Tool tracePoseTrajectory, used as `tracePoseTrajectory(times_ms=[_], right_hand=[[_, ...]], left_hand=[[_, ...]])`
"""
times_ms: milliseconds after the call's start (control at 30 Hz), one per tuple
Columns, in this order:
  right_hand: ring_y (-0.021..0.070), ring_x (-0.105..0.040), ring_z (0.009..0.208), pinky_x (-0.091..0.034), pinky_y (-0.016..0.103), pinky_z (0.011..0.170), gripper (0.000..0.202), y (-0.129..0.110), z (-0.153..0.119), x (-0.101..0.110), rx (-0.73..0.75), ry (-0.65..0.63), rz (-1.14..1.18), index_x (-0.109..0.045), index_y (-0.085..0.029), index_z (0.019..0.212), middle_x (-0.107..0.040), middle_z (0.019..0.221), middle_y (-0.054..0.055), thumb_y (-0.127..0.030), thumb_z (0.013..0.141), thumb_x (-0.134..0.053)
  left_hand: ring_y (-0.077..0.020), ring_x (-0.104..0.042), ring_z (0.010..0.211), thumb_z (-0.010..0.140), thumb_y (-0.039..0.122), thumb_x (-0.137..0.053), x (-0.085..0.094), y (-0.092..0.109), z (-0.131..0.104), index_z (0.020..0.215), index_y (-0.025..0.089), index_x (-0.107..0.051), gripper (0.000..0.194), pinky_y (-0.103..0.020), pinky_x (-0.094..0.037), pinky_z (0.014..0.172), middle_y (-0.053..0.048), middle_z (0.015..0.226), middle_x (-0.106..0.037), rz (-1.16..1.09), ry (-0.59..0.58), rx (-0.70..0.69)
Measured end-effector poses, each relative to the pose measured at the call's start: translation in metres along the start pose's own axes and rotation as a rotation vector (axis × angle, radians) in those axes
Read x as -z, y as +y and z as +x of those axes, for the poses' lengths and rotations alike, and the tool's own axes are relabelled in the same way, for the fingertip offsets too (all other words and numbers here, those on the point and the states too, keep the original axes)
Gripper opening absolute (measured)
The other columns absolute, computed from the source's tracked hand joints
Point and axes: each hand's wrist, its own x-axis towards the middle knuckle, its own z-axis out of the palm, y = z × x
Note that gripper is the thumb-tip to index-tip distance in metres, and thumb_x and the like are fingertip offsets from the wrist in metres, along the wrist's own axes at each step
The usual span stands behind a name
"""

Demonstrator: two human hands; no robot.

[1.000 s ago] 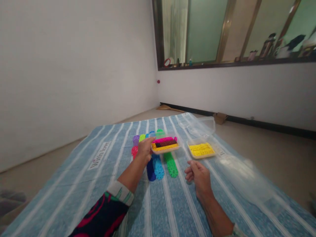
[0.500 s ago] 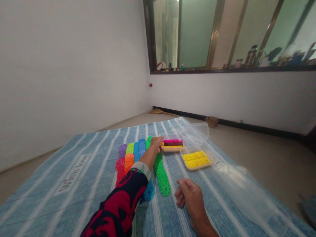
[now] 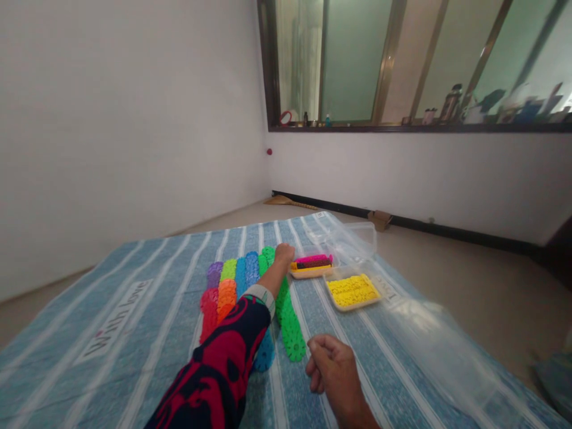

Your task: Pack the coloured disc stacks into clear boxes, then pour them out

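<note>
My left hand (image 3: 285,254) reaches to the left end of a plastic box (image 3: 311,272) with pink, dark brown and yellow-orange rows of pieces. Its fingers are bent round that end, and the fingertips are hidden. Nearer to me hovers my right hand (image 3: 333,366), with its fingers curled and thumb against the forefinger; whatever may be in them is hidden. Overlapping notched plastic discs lie in coloured rows, with a green row (image 3: 290,328) between my hands, and red (image 3: 209,310), orange (image 3: 227,292) and purple (image 3: 214,274) ones left of my sleeve. Yellow pieces (image 3: 353,290) fill another box.
A striped blue cloth (image 3: 170,310) covers the surface. Clear plastic lids or boxes (image 3: 357,238) stand behind the yellow pieces, and a blurred transparent sheet or bag (image 3: 447,345) stretches along the right side. Beyond, a broom (image 3: 286,201) and a cardboard piece (image 3: 379,219) lie on the floor.
The box at my left hand has shifted slightly right and turned a little. My right hand has drifted slightly left and nearer to me. The view has tilted slightly.
</note>
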Motion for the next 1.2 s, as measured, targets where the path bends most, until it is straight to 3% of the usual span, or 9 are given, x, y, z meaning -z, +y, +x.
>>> tracePoseTrajectory(times_ms=[167, 300, 433, 533, 767, 967, 1100, 1200], right_hand=[[0.0058, -0.044, 0.036, -0.029, 0.017, 0.037, 0.037, -0.001, 0.001, -0.001, 0.013, -0.014, -0.037, -0.058, -0.014, 0.073, -0.053, 0.05, -0.004, -0.051, 0.075, -0.058], [0.0056, -0.044, 0.035, -0.03, 0.016, 0.036, 0.033, -0.001, 0.002, -0.003, 0.01, -0.013, -0.032, -0.058, -0.015, 0.073, -0.052, 0.049, -0.005, -0.048, 0.075, -0.057], [0.0052, -0.044, 0.036, -0.029, 0.016, 0.036, 0.031, -0.002, 0.002, -0.002, 0.021, -0.018, -0.033, -0.058, -0.015, 0.074, -0.053, 0.05, -0.005, -0.046, 0.076, -0.056], [0.0053, -0.044, 0.036, -0.028, 0.016, 0.036, 0.03, -0.003, 0.003, -0.002, 0.034, -0.028, -0.049, -0.058, -0.015, 0.073, -0.052, 0.049, -0.006, -0.045, 0.076, -0.057], [0.0055, -0.043, 0.035, -0.028, 0.016, 0.035, 0.025, 0.002, 0.004, -0.003, 0.082, -0.025, -0.065, -0.057, -0.015, 0.074, -0.052, 0.049, -0.006, -0.04, 0.078, -0.054], [0.0061, -0.043, 0.035, -0.029, 0.017, 0.036, 0.022, 0.005, 0.005, -0.004, 0.085, -0.038, -0.06, -0.059, -0.016, 0.073, -0.051, 0.049, -0.005, -0.036, 0.077, -0.054], [0.0082, -0.044, 0.037, -0.032, 0.019, 0.037, 0.02, 0.005, 0.004, -0.006, 0.091, -0.017, -0.055, -0.062, -0.018, 0.071, -0.054, 0.05, -0.003, -0.037, 0.075, -0.057], [0.0148, -0.056, 0.051, -0.043, 0.024, 0.046, 0.027, 0.008, 0.003, -0.006, 0.205, -0.054, -0.02, -0.069, -0.019, 0.076, -0.064, 0.059, 0.002, -0.045, 0.074, -0.061]], left_hand=[[-0.0206, -0.059, 0.101, 0.088, 0.034, -0.056, 0.003, 0.006, -0.001, 0.113, 0.015, -0.058, 0.031, -0.043, -0.051, 0.086, -0.008, 0.115, -0.06, 0.269, -0.061, -0.029], [-0.0266, -0.06, 0.105, 0.08, 0.013, -0.058, 0.009, 0.013, -0.012, 0.096, 0.01, -0.066, 0.018, -0.038, -0.044, 0.091, -0.014, 0.103, -0.067, 0.41, -0.034, -0.121], [-0.0283, -0.057, 0.111, 0.074, 0.008, -0.051, 0.008, 0.027, -0.039, 0.093, 0.011, -0.067, 0.025, -0.036, -0.037, 0.099, -0.016, 0.103, -0.068, 0.49, -0.035, -0.306], [-0.0261, -0.054, 0.113, 0.075, 0.01, -0.05, 0.001, 0.039, -0.067, 0.092, 0.013, -0.067, 0.024, -0.037, -0.033, 0.104, -0.014, 0.107, -0.066, 0.517, -0.112, -0.485], [-0.0228, -0.059, 0.097, 0.076, 0.011, -0.048, -0.016, 0.06, -0.11, 0.079, 0.015, -0.066, 0.019, -0.037, -0.041, 0.096, -0.011, 0.09, -0.067, 0.548, -0.322, -0.717], [-0.023, -0.06, 0.102, 0.078, 0.015, -0.052, -0.058, 0.084, -0.121, 0.094, 0.015, -0.069, 0.024, -0.037, -0.043, 0.097, -0.012, 0.103, -0.069, 0.569, -0.427, -0.723], [-0.0278, -0.061, 0.105, 0.079, 0.018, -0.052, -0.101, 0.11, -0.125, 0.098, 0.011, -0.069, 0.027, -0.039, -0.046, 0.091, -0.019, 0.108, -0.067, 0.604, -0.422, -0.606], [-0.0284, -0.06, 0.107, 0.08, 0.019, -0.052, -0.129, 0.126, -0.123, 0.101, 0.011, -0.069, 0.028, -0.036, -0.048, 0.087, -0.02, 0.109, -0.067, 0.621, -0.394, -0.489]])
